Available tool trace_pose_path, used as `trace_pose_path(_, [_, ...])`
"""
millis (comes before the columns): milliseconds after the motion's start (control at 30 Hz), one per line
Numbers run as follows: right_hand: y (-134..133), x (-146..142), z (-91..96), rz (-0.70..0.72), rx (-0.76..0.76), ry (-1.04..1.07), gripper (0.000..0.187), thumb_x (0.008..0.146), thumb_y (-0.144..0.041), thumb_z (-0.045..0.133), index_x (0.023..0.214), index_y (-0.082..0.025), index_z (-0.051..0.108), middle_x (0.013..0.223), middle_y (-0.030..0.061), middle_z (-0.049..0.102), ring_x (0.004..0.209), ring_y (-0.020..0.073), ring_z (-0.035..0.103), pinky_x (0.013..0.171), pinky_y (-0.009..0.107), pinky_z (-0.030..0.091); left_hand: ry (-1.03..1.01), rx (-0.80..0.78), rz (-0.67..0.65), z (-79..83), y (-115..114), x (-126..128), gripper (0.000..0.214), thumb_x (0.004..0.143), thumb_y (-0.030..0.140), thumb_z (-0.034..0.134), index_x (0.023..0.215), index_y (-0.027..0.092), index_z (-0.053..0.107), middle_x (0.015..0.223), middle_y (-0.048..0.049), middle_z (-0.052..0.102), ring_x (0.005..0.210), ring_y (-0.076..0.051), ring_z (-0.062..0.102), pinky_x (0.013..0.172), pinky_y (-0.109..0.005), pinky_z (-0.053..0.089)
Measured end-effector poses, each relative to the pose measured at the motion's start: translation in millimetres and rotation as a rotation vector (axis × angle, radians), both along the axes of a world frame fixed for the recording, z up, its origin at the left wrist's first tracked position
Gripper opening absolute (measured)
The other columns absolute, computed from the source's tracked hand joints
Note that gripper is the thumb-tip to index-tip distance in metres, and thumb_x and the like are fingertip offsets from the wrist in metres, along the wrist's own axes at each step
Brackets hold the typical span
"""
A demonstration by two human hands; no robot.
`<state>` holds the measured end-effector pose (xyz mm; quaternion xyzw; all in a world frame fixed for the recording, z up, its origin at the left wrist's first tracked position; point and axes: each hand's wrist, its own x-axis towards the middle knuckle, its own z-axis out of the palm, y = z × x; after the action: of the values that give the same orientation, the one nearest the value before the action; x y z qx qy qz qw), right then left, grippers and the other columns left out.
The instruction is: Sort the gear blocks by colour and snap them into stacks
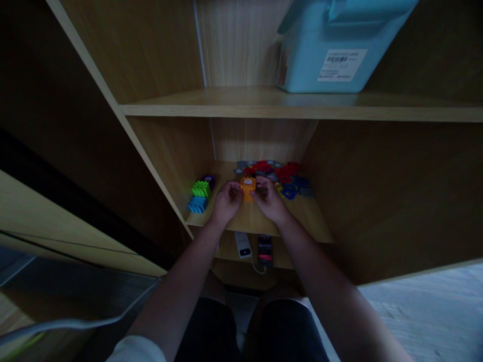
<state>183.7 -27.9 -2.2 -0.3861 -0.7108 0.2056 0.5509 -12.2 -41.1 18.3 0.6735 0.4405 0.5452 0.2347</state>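
Observation:
An orange stack of toothed, flat plastic pieces (248,189) is held upright between my two hands over the middle shelf. My left hand (228,201) closes on its left side with the fingertips. From the right, my right hand (268,200) grips the same stack, thumb at the front and fingers curled behind. Past my hands lies a loose pile of red pieces (287,172), with blue pieces (290,191) and some grey and yellow ones. To the left stand a green stack (201,189) and a light blue stack (197,204), with a dark purple one partly visible behind.
A blue plastic bin (324,55) with a label sits on the upper shelf (241,109). Below my hands, a white power bank (242,245) and a phone (264,250) joined by a cable lie on a lower shelf. Cabinet side walls (377,201) flank the shelves.

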Motion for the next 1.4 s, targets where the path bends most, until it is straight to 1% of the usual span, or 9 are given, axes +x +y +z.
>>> trace_pose_path(200, [-0.3, -0.1, -0.4, -0.012, 0.012, 0.010, 0.053, 0.100, -0.059, 0.068, 0.142, -0.030, 0.053, 0.139, 0.0129, 0.067, 0.122, 0.0281, 0.068, 0.111, 0.052, 0.056, -0.013, 0.018, -0.014, -2.2, 1.6, -0.4, 0.012, 0.093, 0.015, 0.065, 0.104, 0.021, 0.065, 0.104, -0.0053, 0.074, 0.094, -0.018, 0.071, 0.090, -0.033, 0.058])
trace_pose_path(467, [-1.0, -0.2, -0.6, -0.012, -0.003, 0.004, 0.053, 0.099, -0.057, 0.070, 0.142, -0.029, 0.053, 0.139, 0.0126, 0.067, 0.123, 0.0275, 0.068, 0.111, 0.051, 0.055, 0.002, 0.015, -0.011, -2.2, 1.0, -1.0, 0.011, 0.095, 0.019, 0.066, 0.106, 0.021, 0.064, 0.103, -0.0046, 0.074, 0.093, -0.017, 0.071, 0.088, -0.032, 0.058])
trace_pose_path(700, [0.7, 1.1, -3.6, 0.011, -0.023, -0.006, 0.053, 0.098, -0.046, 0.072, 0.144, -0.029, 0.051, 0.141, 0.0128, 0.066, 0.125, 0.0280, 0.067, 0.112, 0.051, 0.055, 0.006, 0.026, 0.001, -2.8, 1.9, -0.4, 0.013, 0.094, 0.016, 0.067, 0.106, 0.021, 0.065, 0.103, -0.0052, 0.075, 0.092, -0.018, 0.071, 0.086, -0.032, 0.058])
trace_pose_path(800, [2.4, 2.7, -5.2, 0.028, -0.021, -0.017, 0.052, 0.097, -0.037, 0.069, 0.145, -0.029, 0.050, 0.143, 0.0129, 0.065, 0.126, 0.0275, 0.067, 0.114, 0.052, 0.054, 0.011, 0.023, 0.013, -3.2, 2.3, -0.4, 0.014, 0.094, 0.016, 0.067, 0.107, 0.021, 0.065, 0.104, -0.0052, 0.075, 0.094, -0.018, 0.071, 0.088, -0.032, 0.058])
trace_pose_path(867, [3.6, 3.6, -6.6, 0.014, -0.024, -0.015, 0.050, 0.098, -0.034, 0.065, 0.145, -0.028, 0.051, 0.142, 0.0128, 0.066, 0.124, 0.0270, 0.068, 0.113, 0.051, 0.054, 0.013, 0.023, 0.016, -3.2, 2.3, -0.5, 0.014, 0.094, 0.017, 0.066, 0.107, 0.021, 0.065, 0.104, -0.0050, 0.075, 0.095, -0.018, 0.071, 0.089, -0.032, 0.058])
trace_pose_path(967, [5.2, 3.9, -8.6, -0.009, -0.030, -0.010, 0.046, 0.101, -0.035, 0.062, 0.145, -0.029, 0.051, 0.140, 0.0126, 0.066, 0.123, 0.0269, 0.068, 0.112, 0.051, 0.055, 0.014, 0.015, 0.006, -2.6, 1.8, -0.8, 0.014, 0.095, 0.018, 0.066, 0.108, 0.021, 0.065, 0.104, -0.0050, 0.075, 0.094, -0.018, 0.071, 0.089, -0.032, 0.059])
trace_pose_path(1167, [6.5, 3.4, -11.2, -0.019, -0.017, -0.018, 0.046, 0.104, -0.045, 0.062, 0.145, -0.030, 0.051, 0.140, 0.0123, 0.067, 0.121, 0.0267, 0.069, 0.109, 0.049, 0.057, 0.014, 0.019, 0.004, -2.3, 1.4, -0.6, 0.012, 0.096, 0.018, 0.066, 0.107, 0.021, 0.064, 0.104, -0.0050, 0.074, 0.094, -0.017, 0.071, 0.088, -0.032, 0.059])
trace_pose_path(1400, [6.3, 2.6, -10.6, -0.003, -0.019, -0.011, 0.044, 0.105, -0.046, 0.061, 0.145, -0.030, 0.050, 0.139, 0.0128, 0.067, 0.122, 0.0269, 0.069, 0.111, 0.051, 0.057, 0.020, 0.022, 0.005, -3.3, 2.4, -0.3, 0.013, 0.095, 0.017, 0.066, 0.107, 0.021, 0.063, 0.103, -0.0051, 0.074, 0.092, -0.017, 0.071, 0.086, -0.032, 0.059])
